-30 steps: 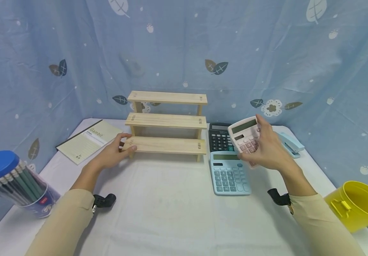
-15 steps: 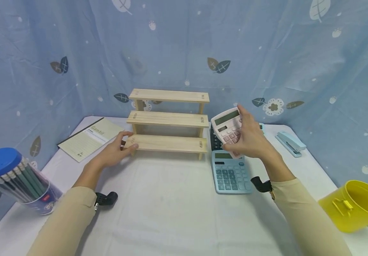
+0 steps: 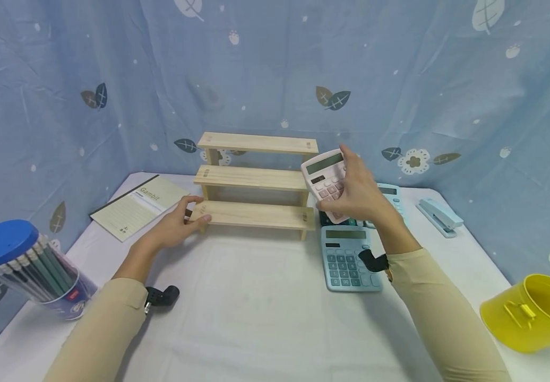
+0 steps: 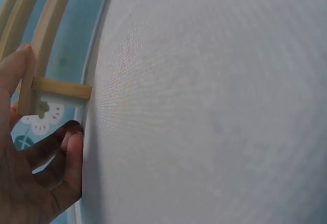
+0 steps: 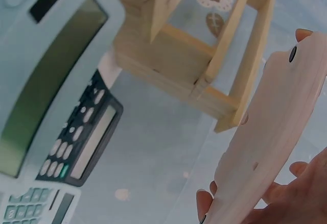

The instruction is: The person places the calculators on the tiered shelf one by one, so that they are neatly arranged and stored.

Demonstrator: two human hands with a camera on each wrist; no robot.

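White tablecloth point(image 3: 256, 297) below, the right hand point(image 3: 361, 193) grips the pink calculator point(image 3: 325, 178) beside the wooden shelf point(image 3: 256, 178).

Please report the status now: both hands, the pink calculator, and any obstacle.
Left hand grips wooden shelf at its lowest step. Right hand holds pink calculator in the air, beside the shelf's right end. Nothing between them.

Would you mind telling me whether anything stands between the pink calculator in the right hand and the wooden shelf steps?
Nothing visible does. The right hand holds the pink calculator in the air just right of the wooden shelf, whose three steps are bare.
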